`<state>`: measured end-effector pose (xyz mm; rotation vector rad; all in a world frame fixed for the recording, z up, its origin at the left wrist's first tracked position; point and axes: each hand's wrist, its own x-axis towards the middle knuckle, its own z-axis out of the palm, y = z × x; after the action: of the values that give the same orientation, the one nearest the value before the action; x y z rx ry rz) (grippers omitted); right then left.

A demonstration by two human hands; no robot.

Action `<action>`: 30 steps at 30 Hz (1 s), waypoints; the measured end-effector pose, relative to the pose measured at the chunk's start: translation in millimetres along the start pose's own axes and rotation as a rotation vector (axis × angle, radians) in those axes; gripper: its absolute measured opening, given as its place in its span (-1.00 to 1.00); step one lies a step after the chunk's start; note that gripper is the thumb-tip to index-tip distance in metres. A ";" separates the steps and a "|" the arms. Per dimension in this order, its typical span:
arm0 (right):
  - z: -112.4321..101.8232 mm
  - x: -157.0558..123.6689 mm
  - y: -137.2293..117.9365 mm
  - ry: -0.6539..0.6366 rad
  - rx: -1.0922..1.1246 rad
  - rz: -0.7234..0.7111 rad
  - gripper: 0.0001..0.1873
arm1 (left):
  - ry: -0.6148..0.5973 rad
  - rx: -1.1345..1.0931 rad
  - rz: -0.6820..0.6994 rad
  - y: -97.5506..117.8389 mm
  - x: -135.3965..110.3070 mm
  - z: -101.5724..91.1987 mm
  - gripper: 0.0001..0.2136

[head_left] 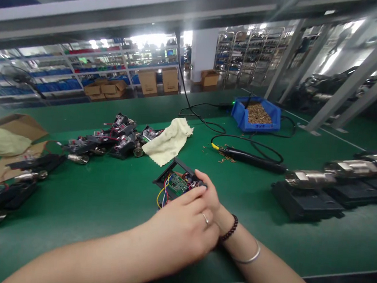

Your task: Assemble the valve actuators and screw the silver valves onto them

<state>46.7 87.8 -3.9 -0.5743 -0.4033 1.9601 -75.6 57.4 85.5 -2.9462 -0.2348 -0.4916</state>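
Observation:
A black plastic housing (162,177) with a green circuit board (178,183) and coloured wires is held just above the green bench, its open side toward me. My left hand (189,224), with a ring on one finger, reaches across from the left and is closed at the housing's near right edge. Behind and partly under it, my right hand (212,196) grips the same right end. The two hands overlap, so several fingers and that end of the housing are hidden. A pale yellow cloth (168,143) lies just beyond the housing.
A black electric screwdriver (253,159) with a cable lies among loose brass screws (226,154). Behind stands a blue bin (240,115) of screws. Closed black units with metal connectors (306,201) line the right; several opened units (118,139) lie left, near cardboard (26,127).

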 end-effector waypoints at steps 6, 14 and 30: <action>2.4 6.0 3.7 -0.006 0.154 -0.016 -0.55 | -0.047 -0.576 -0.717 -22.5 -12.0 -15.9 -0.82; 5.4 2.7 5.0 0.005 0.259 0.031 -0.56 | 0.170 -0.469 -0.656 -12.9 -25.0 -0.8 -0.71; -0.4 5.0 9.8 0.003 0.249 0.000 -0.58 | -0.073 -0.672 -0.609 6.3 -44.5 -15.9 -0.65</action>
<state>37.8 88.1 -10.3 -0.4161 -0.1532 1.9720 -121.0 42.7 84.9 -3.5015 -1.2162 -0.6283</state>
